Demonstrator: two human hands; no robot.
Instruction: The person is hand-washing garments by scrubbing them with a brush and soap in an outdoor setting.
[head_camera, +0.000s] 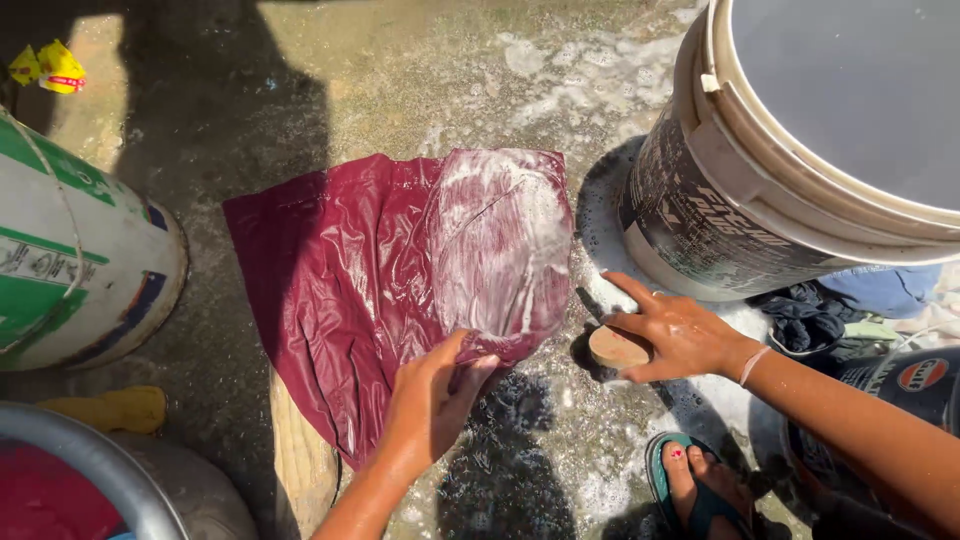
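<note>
A wet maroon cloth (360, 270) lay spread flat on the soapy concrete floor (400, 80), near the middle of the view. Its long axis ran from about 10 o'clock down to 5 o'clock, with the soaped, folded end (500, 240) pointing up toward 1 o'clock, white lather streaked over it. The lower edge of the cloth draped over a wooden plank (300, 460) at 6 o'clock.

The left hand (430, 400) came in from 6 o'clock, and its fingers (470, 375) were pinched narrow on the lower edge of the cloth, thumb on top, holding the fabric down. The right hand (680, 335) reached in from 4 o'clock, just beside the cloth's right edge; its fingers were curled around a round tan bar of soap (617, 348), which rested on the floor.

A large white bucket (720, 180) filled with water stood at 2 o'clock, close to the right hand. At 9 o'clock a white and green container (70, 250) lay tilted on its side, well apart from the cloth. A grey metal basin rim (90, 465) showed at 8 o'clock, with a yellow object (110, 408) beside it. A foot in a teal sandal (700, 485) stood at 5 o'clock, and a heap of dark clothes (810, 315) lay at 3 o'clock beneath the bucket.
</note>
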